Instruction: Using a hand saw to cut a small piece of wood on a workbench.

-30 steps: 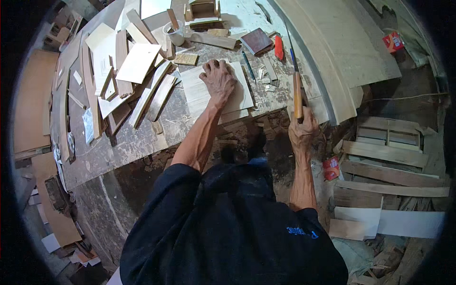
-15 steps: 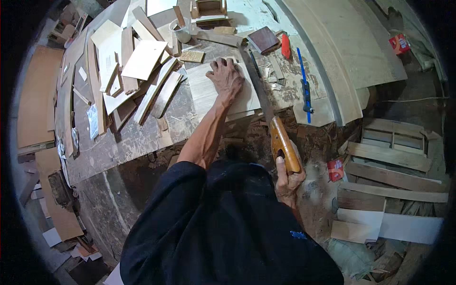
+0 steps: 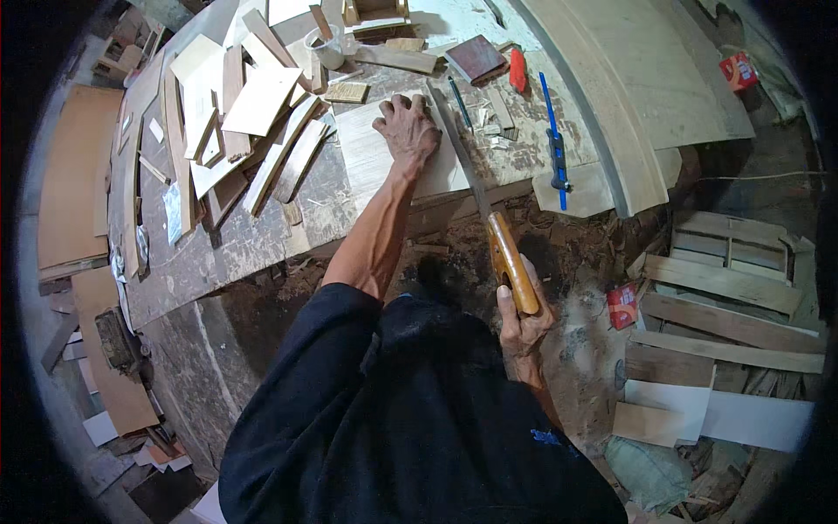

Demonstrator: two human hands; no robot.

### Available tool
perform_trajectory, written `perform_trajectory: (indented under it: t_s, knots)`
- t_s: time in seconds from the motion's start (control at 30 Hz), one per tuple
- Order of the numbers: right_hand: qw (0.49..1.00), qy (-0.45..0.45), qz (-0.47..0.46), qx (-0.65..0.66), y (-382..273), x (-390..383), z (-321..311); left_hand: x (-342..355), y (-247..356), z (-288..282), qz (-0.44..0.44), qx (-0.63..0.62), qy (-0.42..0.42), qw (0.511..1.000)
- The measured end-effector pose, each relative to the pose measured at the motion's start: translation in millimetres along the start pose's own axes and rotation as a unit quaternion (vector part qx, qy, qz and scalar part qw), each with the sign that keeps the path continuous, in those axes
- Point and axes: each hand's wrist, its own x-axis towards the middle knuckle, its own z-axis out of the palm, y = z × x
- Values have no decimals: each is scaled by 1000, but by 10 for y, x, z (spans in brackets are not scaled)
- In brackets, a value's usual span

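My left hand (image 3: 412,133) presses down on a pale wooden board (image 3: 363,148) at the front edge of the workbench, its fingers bent and apart. My right hand (image 3: 526,321) is wrapped around the yellow-brown wooden handle of a handsaw (image 3: 512,262). The saw's long metal blade slants up and away to the left, along the right side of the board. Whether its teeth are in the wood I cannot tell. Just right of the blade lie a dark pencil (image 3: 460,102) and several small wood scraps (image 3: 497,131).
Offcuts (image 3: 262,100) are heaped on the bench's left, near a white cup (image 3: 326,48). Farther right lie a dark brown block (image 3: 477,59), a red tool (image 3: 518,70) and a blue bar clamp (image 3: 557,153). Planks (image 3: 720,284) and a red box (image 3: 622,306) lie on the lower right.
The saw and my right hand have shifted slightly left and toward me, baring more blade beside the board. My left hand stays on the board. The whole view has shifted a little.
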Motion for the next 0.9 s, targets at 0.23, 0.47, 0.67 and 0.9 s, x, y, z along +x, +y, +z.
perform_trajectory:
  t_s: [0.23, 0.47, 0.67, 0.9]
  knots:
    - [991, -32, 109, 71, 160, -114, 42, -42, -17, 9, 35, 8, 23, 999]
    - [997, 1, 71, 43, 137, -67, -16, -7, -5, 41, -11, 23, 11, 1000]
    - [998, -9, 45, 45, 209, -142, -48, 71, -60, 117, -21, 24, 6, 999]
    - [997, -34, 62, 43, 168, -180, -87, 83, -17, 73, -37, 16, 21, 999]
